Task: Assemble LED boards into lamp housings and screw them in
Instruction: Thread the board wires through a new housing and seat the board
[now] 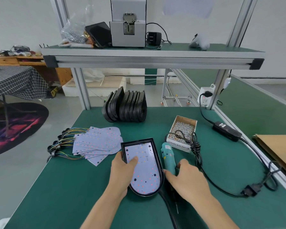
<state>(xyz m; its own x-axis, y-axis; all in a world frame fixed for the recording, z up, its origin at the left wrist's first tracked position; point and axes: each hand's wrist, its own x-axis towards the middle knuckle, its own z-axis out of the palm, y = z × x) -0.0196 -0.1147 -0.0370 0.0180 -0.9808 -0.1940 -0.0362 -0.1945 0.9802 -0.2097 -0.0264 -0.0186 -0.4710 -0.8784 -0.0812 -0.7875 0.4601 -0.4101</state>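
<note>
Near the front edge of the green bench mat, a black D-shaped plastic lamp housing lies open side up with a white LED board dotted with red and amber emitters seated inside it. The step in hand looks like fastening the board down — it would go best if the board is kept pressed flat, with its holes lined up over the housing's bosses, before the driver comes over.

The left hand grips the housing's left wall, thumb laid on the board and pressing it down. The right hand lies just right of the housing, its fingers curling loosely about the teal electric screwdriver that rests on the mat; whether they have truly closed on it I cannot tell. Screws wait in the open cardboard box of small silver screws toward the mat's right side — spare LED boards fan out at the left edge.
</note>
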